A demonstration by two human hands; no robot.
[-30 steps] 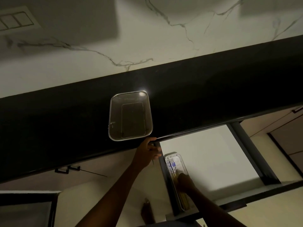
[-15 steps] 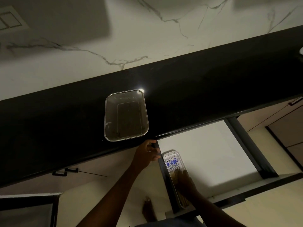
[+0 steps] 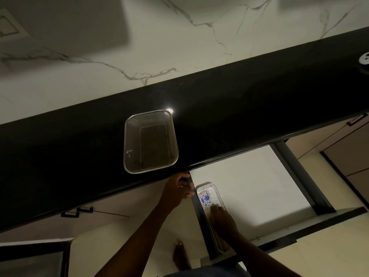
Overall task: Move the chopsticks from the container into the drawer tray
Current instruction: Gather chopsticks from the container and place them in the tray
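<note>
A metal mesh container (image 3: 150, 141) stands on the black counter near its front edge, and I see no chopsticks in it. Below, an open drawer (image 3: 249, 188) holds a narrow clear tray (image 3: 214, 193) along its left side. Chopsticks (image 3: 206, 200) with blue-patterned ends lie lengthwise in the tray. My right hand (image 3: 223, 216) rests on the chopsticks in the tray's middle. My left hand (image 3: 178, 189) grips the drawer's left wall just under the counter edge.
The black counter (image 3: 239, 108) runs diagonally in front of a white marbled wall. A white round object (image 3: 364, 58) sits at the counter's far right. The drawer's white floor is bare to the right of the tray. Closed cabinet fronts flank the drawer, and a bare foot (image 3: 180, 254) stands below.
The view has shifted slightly. My right hand has slid a little along the chopsticks in the tray. My left hand stays on the drawer's side.
</note>
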